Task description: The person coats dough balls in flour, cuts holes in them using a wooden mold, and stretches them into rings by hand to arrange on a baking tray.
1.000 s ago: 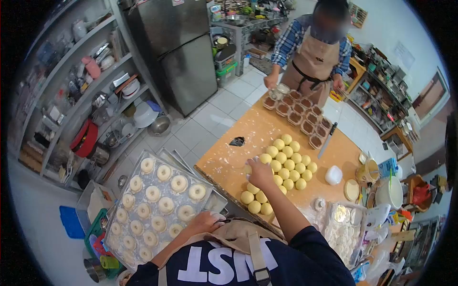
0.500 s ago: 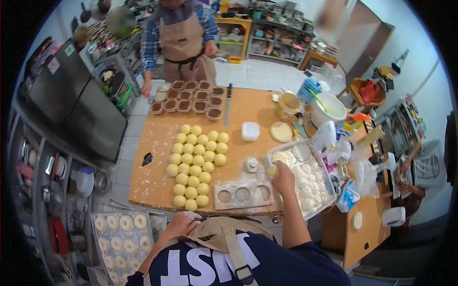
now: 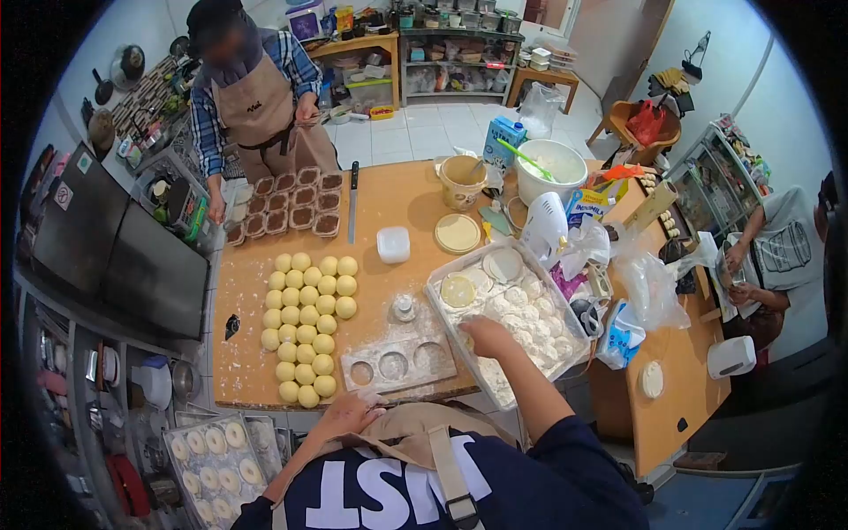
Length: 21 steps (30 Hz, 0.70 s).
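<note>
My right hand reaches into a clear plastic tray of flour-dusted white dough pieces. Its fingers are bent together near the tray's left side, the tips hidden low in the flour. Just above it, a flat pale yellow disc lies in the tray's upper left corner. My left hand rests at the table's front edge with its fingers stretched out, holding nothing. Nearby are rows of yellow dough balls and a floury board with three round hollows. A small floury white piece stands behind the board.
Cups with brown filling and a knife sit at the far side, beside a co-worker. A white tub, a bucket and a bowl are on the table. Ring-shaped dough lies lower left.
My right hand has gone from above the tray's left edge, with a pale yellow piece at its fingers, down into the flour. The view has shifted; my left hand stays at the table edge.
</note>
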### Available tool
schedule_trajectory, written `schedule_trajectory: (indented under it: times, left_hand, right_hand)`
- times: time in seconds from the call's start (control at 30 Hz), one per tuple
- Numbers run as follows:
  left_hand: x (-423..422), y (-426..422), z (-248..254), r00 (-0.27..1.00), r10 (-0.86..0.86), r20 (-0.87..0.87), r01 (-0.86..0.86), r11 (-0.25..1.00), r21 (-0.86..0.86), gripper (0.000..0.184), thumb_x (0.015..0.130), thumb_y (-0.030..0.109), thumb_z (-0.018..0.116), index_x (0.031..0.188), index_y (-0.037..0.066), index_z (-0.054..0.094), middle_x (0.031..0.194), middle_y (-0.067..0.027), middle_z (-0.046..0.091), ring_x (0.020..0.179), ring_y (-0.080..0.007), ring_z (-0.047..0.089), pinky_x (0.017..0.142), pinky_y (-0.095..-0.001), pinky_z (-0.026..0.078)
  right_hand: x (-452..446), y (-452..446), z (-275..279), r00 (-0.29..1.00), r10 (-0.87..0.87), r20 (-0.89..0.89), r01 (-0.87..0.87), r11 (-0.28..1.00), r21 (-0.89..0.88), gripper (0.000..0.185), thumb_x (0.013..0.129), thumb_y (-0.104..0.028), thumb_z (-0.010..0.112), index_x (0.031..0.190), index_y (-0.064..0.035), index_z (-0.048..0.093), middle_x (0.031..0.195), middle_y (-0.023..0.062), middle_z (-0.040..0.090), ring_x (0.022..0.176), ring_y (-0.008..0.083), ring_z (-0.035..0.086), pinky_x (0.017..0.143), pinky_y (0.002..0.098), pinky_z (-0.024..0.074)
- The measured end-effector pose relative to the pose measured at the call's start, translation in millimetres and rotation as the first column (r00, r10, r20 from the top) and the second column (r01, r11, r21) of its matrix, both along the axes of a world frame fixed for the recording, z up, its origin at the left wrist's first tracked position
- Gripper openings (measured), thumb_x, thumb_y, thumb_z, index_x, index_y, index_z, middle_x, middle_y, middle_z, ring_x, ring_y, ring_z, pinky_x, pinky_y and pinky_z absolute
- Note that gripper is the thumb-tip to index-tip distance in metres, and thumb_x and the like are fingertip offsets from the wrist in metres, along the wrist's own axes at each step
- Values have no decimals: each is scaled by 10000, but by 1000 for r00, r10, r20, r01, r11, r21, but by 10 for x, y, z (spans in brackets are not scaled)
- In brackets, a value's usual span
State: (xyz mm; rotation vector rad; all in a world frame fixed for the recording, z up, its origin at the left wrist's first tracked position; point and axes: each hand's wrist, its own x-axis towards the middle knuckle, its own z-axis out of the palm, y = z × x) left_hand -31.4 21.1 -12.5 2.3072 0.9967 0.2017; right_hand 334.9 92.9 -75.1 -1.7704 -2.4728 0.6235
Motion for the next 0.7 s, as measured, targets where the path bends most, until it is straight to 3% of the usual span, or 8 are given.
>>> schedule_trajectory:
  times: [0.17,0.27,0.47,0.53,0.6,0.7]
  left_hand:
    - [157,-68,-121,1000,16,-1,-16,999,34,271,862,298,584,1019,78,614,867,-166,618,847,-352,596,735,-430,464]
    - [261,-120,-56,995,53,80,-54,999,3,272,859,293,588,1035,87,621,876,-153,627,859,-348,594,750,-426,460]
    - [329,-212,31,992,123,-9,-124,990,-70,257,857,260,593,1062,107,616,968,-139,629,920,-334,586,802,-415,455]
    - [321,-224,-17,991,131,-10,-130,974,-183,282,859,237,585,1108,104,600,1059,-146,610,991,-333,568,856,-411,447]
    - [338,-211,-93,990,130,59,-122,985,-120,261,855,251,594,1074,109,611,952,-140,629,911,-333,587,805,-414,456]
    - [375,-219,-143,991,129,27,-126,989,-80,261,850,256,599,1070,115,614,907,-136,636,880,-332,594,781,-413,461]
  right_hand:
    - [-137,132,164,995,48,88,-35,989,-146,373,730,-5,540,1092,-74,596,1147,163,569,1087,321,534,886,423,456]
    - [-174,233,-192,997,32,67,-26,995,-101,366,722,13,533,1074,-58,603,1132,174,575,1041,333,555,876,419,457]
    - [162,351,-21,957,-156,-243,176,982,62,287,677,23,556,942,-26,651,951,209,634,946,371,590,832,413,471]
    - [228,261,198,965,-154,-213,138,987,-87,291,670,31,549,933,-19,660,932,217,636,953,372,592,839,413,468]
    - [260,194,341,956,-169,-238,116,969,-220,334,658,49,534,961,-17,659,950,222,637,964,367,593,853,409,463]
    - [252,93,320,952,-235,-196,222,971,-88,408,689,51,526,1060,-70,644,1072,211,618,993,348,593,865,406,473]
